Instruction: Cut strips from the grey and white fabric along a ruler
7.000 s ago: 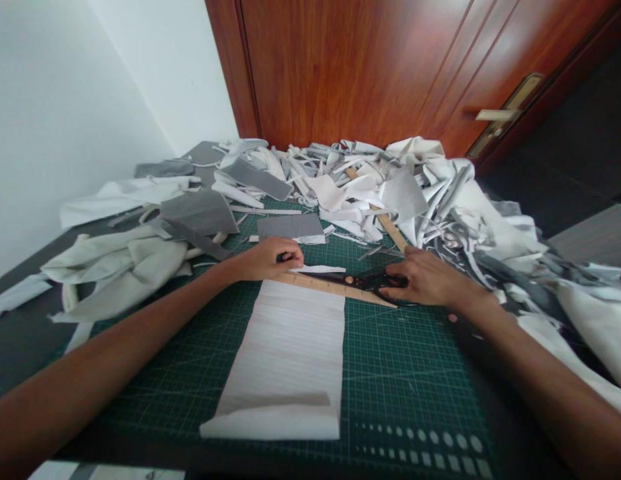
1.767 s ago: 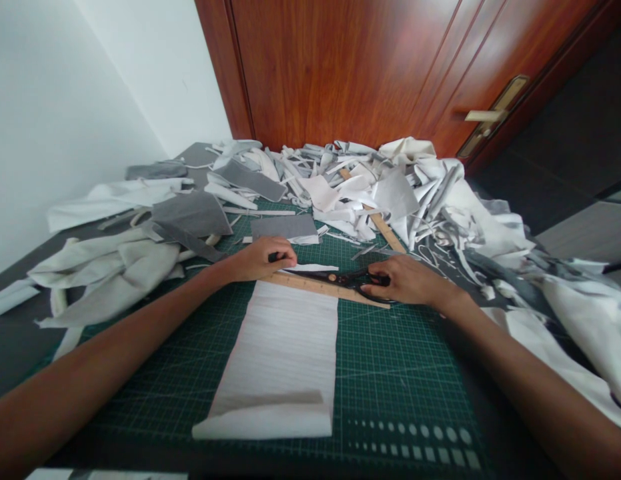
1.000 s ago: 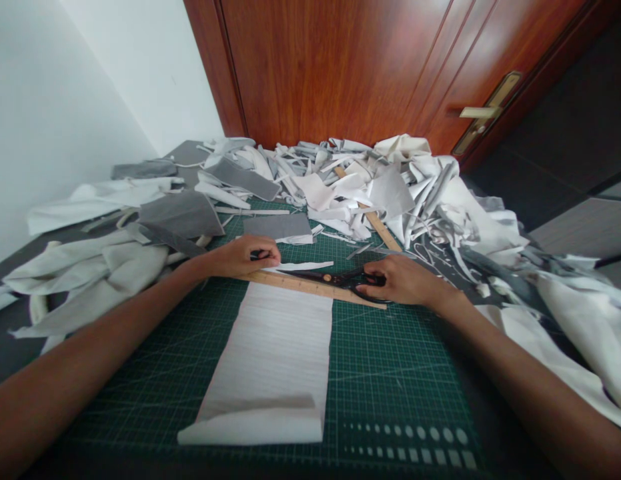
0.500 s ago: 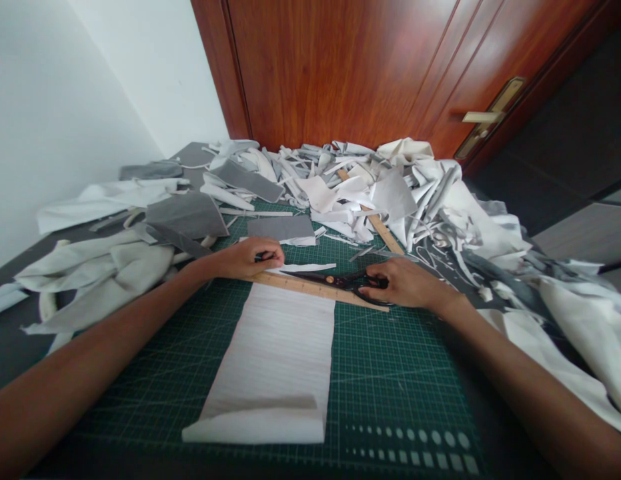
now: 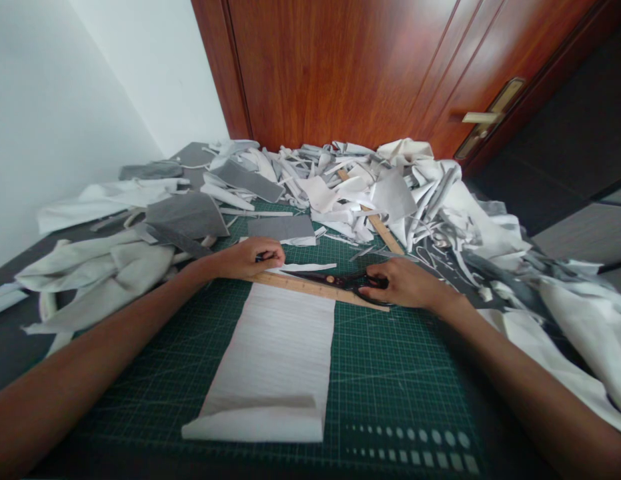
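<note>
In my right hand (image 5: 397, 283) are black-handled scissors (image 5: 330, 279), fingers closed round the grips. Their blades point left and lie along the far edge of a wooden ruler (image 5: 310, 288). My left hand (image 5: 260, 258) is closed at the ruler's left end; a small dark thing shows between its fingers, too hidden to name. A pale, faintly striped fabric piece (image 5: 277, 353) stretches from the ruler toward me, its near end curled over. Just beyond the blades, a narrow white strip (image 5: 310, 267) reaches right from my left hand.
A green cutting mat (image 5: 390, 373) lies under the work. Grey and white fabric scraps (image 5: 330, 193) are heaped at the back, a second wooden ruler (image 5: 385, 230) among them. Crumpled fabric (image 5: 105, 267) lies at left, more cloth (image 5: 555, 360) at right. Behind stands a brown door (image 5: 340, 73).
Almost nothing differs. Both hands, the scissors and the ruler keep their places; the narrow white strip and the fabric's near end have shifted very slightly.
</note>
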The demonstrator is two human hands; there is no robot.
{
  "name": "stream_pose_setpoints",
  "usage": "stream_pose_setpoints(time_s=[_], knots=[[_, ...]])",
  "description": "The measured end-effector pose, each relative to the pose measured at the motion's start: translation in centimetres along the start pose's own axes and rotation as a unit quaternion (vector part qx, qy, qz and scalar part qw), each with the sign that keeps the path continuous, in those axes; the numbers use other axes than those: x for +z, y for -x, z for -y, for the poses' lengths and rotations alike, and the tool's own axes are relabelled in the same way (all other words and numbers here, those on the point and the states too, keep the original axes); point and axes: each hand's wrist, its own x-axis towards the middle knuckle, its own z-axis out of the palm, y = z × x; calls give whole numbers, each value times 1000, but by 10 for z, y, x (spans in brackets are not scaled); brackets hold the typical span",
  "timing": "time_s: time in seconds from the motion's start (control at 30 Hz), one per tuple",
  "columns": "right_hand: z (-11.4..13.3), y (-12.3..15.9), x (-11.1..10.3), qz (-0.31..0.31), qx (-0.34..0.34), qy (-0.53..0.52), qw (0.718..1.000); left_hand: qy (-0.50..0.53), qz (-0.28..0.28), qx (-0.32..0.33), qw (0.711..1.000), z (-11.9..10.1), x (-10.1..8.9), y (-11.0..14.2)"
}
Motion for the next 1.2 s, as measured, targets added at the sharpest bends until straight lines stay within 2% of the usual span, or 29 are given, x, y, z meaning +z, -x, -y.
stream_pose_setpoints(time_s=[0.47, 1.2], knots=[[1, 1, -3, 5, -6, 52, 999, 3, 4, -12, 1000, -4, -1, 0], [-2, 0, -2, 9, -1, 21, 1000, -1, 1, -10, 1000, -6, -1, -1]])
